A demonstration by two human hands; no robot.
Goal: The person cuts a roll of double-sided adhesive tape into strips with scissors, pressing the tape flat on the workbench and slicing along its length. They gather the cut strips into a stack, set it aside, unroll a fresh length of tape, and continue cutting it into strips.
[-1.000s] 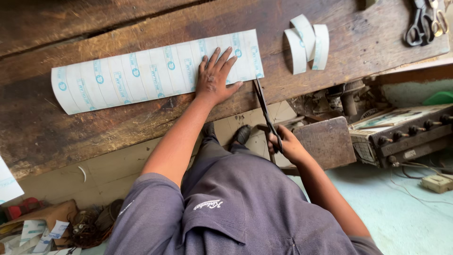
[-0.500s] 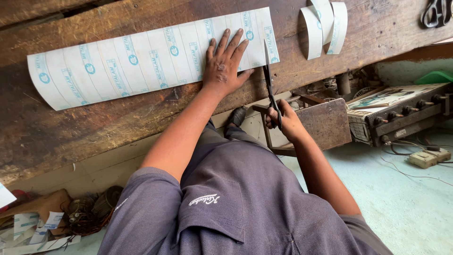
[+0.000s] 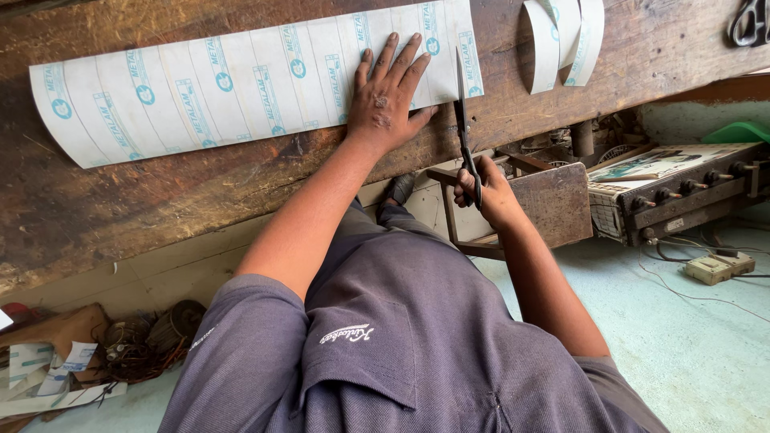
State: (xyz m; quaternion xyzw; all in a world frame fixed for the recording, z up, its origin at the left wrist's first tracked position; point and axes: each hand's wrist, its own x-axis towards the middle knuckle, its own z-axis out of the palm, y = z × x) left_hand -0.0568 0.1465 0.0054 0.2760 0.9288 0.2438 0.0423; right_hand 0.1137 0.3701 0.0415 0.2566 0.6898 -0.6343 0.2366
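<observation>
left hand (image 3: 391, 98) flat, open on long white blue-printed sheet (image 3: 241, 80); right hand (image 3: 485, 191) closed on black scissors (image 3: 464, 128), cut begun at near edge, three curved white strips (image 3: 561, 36) lie done.

Up at one o'clock, three curled white strips of cut sheet (image 3: 561, 40) lie side by side on the worn dark wooden table (image 3: 160, 208). At the far two o'clock corner, a second pair of dark scissors (image 3: 750, 22) rests on that table. Down at three o'clock, an old boxy metal appliance with a row of black knobs (image 3: 674, 192) sits off the table, a small beige switch box (image 3: 719, 266) on the pale green floor (image 3: 698, 353) near it. At eight o'clock, coils of wire and paper scraps (image 3: 136, 341).
</observation>
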